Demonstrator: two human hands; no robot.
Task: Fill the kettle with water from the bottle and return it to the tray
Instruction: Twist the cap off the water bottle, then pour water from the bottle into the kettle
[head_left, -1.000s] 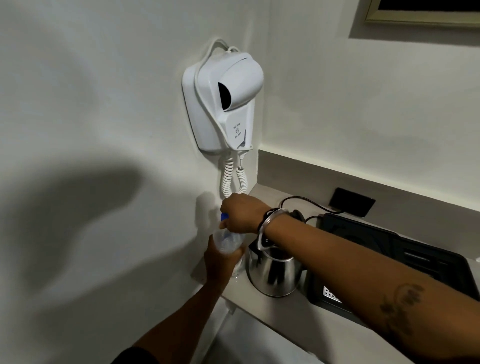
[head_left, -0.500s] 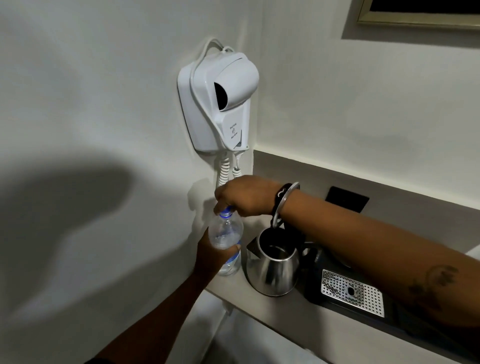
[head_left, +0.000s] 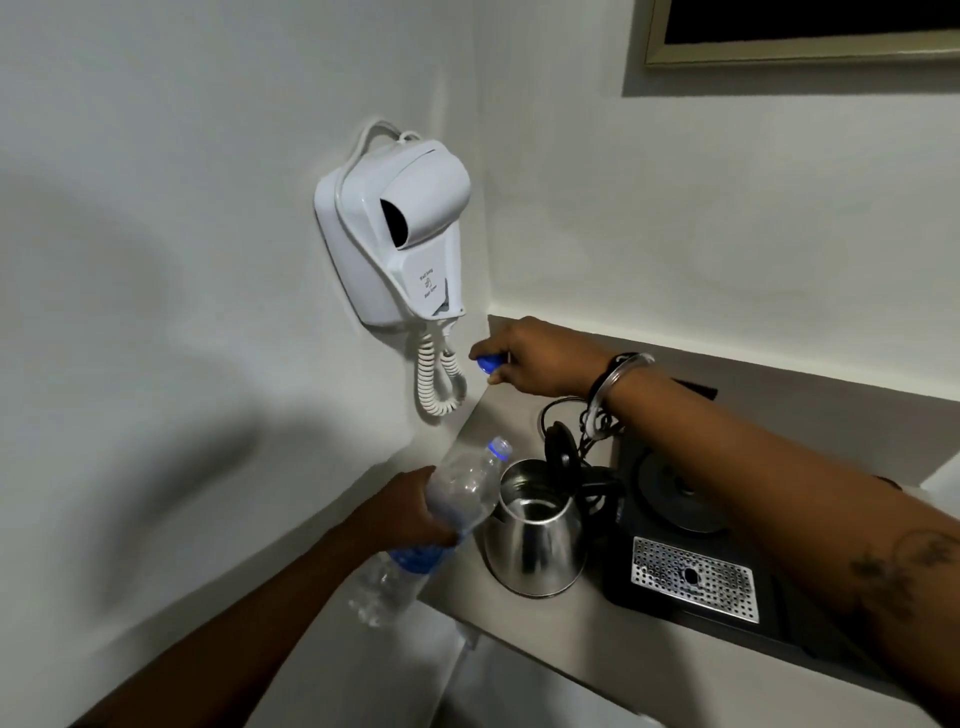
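A steel kettle stands on the counter with its black lid flipped up. My left hand grips a clear plastic water bottle with a blue label, tilted so its uncapped mouth points at the kettle's rim. My right hand is held up near the wall corner, above and behind the kettle, pinching the blue bottle cap. The black tray with the kettle's round base lies right of the kettle.
A white wall-mounted hair dryer with a coiled cord hangs just above the counter corner. A perforated metal drip plate sits in the tray. A black cable runs behind the kettle. The counter edge drops off in front.
The cap came off the bottle and my right hand lifted it away toward the wall. My left hand tilted the bottle from upright toward the kettle opening.
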